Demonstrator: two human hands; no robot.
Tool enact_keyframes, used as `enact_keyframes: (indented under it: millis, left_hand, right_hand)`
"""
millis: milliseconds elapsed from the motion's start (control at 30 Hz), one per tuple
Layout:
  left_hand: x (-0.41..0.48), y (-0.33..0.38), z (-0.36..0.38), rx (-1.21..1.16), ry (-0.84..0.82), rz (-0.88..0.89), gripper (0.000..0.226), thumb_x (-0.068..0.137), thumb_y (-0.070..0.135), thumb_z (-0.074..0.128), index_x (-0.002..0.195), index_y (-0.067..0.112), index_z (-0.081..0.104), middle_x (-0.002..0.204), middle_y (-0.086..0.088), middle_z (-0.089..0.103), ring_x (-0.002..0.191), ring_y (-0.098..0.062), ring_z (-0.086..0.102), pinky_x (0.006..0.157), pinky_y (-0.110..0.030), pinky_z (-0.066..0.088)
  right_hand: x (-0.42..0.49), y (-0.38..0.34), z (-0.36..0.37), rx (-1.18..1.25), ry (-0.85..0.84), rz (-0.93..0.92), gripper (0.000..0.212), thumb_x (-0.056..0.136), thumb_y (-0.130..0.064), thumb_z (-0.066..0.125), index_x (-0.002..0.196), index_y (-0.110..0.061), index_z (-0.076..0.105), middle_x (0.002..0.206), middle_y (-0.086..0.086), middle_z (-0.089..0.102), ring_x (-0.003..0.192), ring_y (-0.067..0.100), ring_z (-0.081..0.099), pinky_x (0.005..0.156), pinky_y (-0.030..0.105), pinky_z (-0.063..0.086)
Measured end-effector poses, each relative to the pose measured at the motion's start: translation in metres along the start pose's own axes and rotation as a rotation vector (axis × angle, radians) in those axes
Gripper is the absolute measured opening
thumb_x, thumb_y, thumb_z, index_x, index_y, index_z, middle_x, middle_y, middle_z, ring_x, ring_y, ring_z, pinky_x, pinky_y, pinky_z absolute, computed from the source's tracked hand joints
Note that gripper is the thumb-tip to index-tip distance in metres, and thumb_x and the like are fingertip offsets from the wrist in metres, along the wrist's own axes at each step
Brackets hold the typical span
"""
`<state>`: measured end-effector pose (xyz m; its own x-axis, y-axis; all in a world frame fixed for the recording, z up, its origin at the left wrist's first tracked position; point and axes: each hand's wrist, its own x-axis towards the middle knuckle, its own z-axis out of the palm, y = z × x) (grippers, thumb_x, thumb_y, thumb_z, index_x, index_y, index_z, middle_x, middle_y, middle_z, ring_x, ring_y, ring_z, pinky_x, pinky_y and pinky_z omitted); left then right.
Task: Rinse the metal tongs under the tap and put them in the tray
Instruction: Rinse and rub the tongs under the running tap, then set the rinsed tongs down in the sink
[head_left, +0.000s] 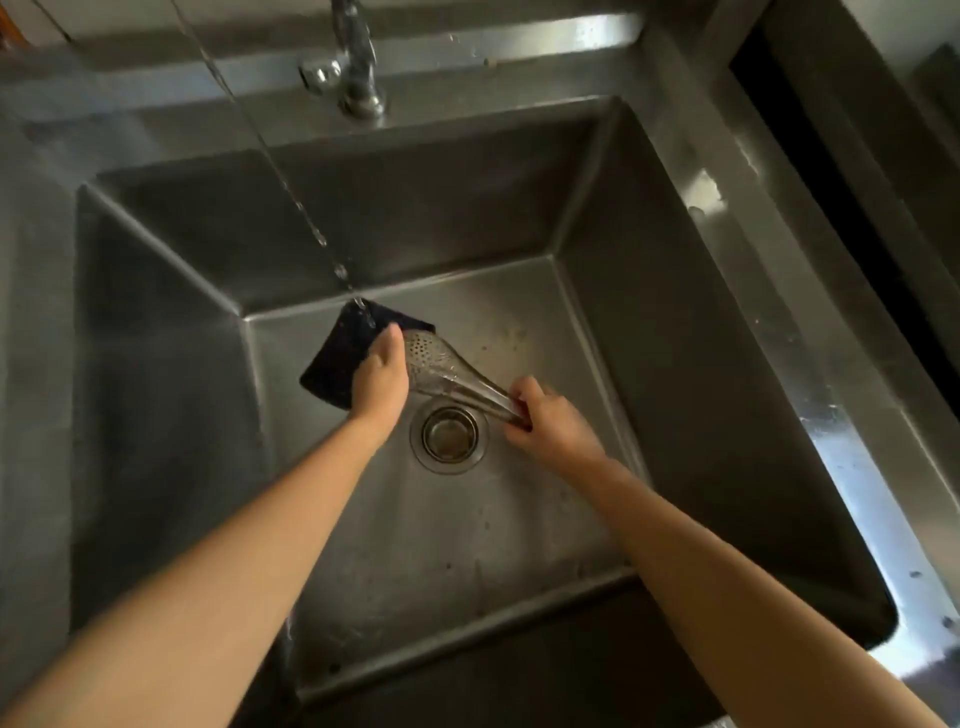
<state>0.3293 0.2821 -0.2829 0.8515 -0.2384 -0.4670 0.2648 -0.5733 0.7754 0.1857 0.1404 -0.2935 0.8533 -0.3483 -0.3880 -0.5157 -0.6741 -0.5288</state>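
Inside sink (649, 291) — tongs (441, 364), sponge (332, 364)

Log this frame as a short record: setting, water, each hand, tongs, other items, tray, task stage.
setting: steel sink, seen from above
water: thin stream falling from the tap
left hand: at the perforated tongs head, holding a dark cloth
right hand: gripping the handle end
tongs: held low over the drain, beside the stream
tray: not visible
task stage: washing under way, not yet put away
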Motion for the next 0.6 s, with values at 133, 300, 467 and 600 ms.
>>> enact_keyframes:
  millis: [133, 300, 467, 600]
  left_hand:
    - [-0.027, -0.068, 0.026, 0.310, -0.099, 0.009, 0.060, 0.099, 0.036, 0.033, 0.149, 0.010, 0.013, 0.156, -0.012, 0.020, 0.142, -0.028, 0.021, 0.113, -0.036, 0.020]
    - [-0.051, -0.124, 0.038, 0.833, -0.303, -0.038, 0.073, 0.097, 0.043, 0.032, 0.148, 0.007, -0.004, 0.158, -0.011, -0.010, 0.145, -0.025, -0.010, 0.118, -0.045, 0.007]
    - [-0.055, -0.131, 0.041, 0.991, -0.332, -0.033, 0.077, 0.096, 0.047, 0.029, 0.146, 0.006, -0.012, 0.155, -0.012, -0.022, 0.143, -0.026, -0.018, 0.117, -0.045, 0.003]
    - [-0.057, -0.122, 0.045, 0.983, -0.348, -0.076, 0.075, 0.097, 0.044, 0.031, 0.147, 0.006, -0.009, 0.156, -0.013, -0.020, 0.144, -0.027, -0.016, 0.118, -0.043, 0.004]
  right_hand:
    - [-0.003, 0.044, 0.013, 0.004, -0.012, 0.058, 0.027, 0.082, -0.016, 0.060, 0.105, -0.007, 0.049, 0.106, 0.018, 0.053, 0.089, 0.037, 0.057, 0.072, 0.037, 0.043]
    - [0.004, 0.076, 0.026, 0.133, 0.006, 0.232, 0.020, 0.082, -0.024, 0.060, 0.092, -0.011, 0.049, 0.092, 0.012, 0.054, 0.080, 0.026, 0.055, 0.067, 0.029, 0.036]
    - [0.006, 0.078, 0.044, -0.289, -0.068, 0.293, 0.037, 0.089, -0.035, 0.048, 0.109, -0.005, 0.056, 0.112, 0.015, 0.058, 0.101, 0.032, 0.055, 0.079, 0.036, 0.045]
    - [0.006, 0.074, 0.049, -0.411, -0.100, 0.294, 0.037, 0.091, -0.032, 0.044, 0.114, -0.005, 0.055, 0.115, 0.015, 0.057, 0.105, 0.030, 0.054, 0.081, 0.036, 0.042]
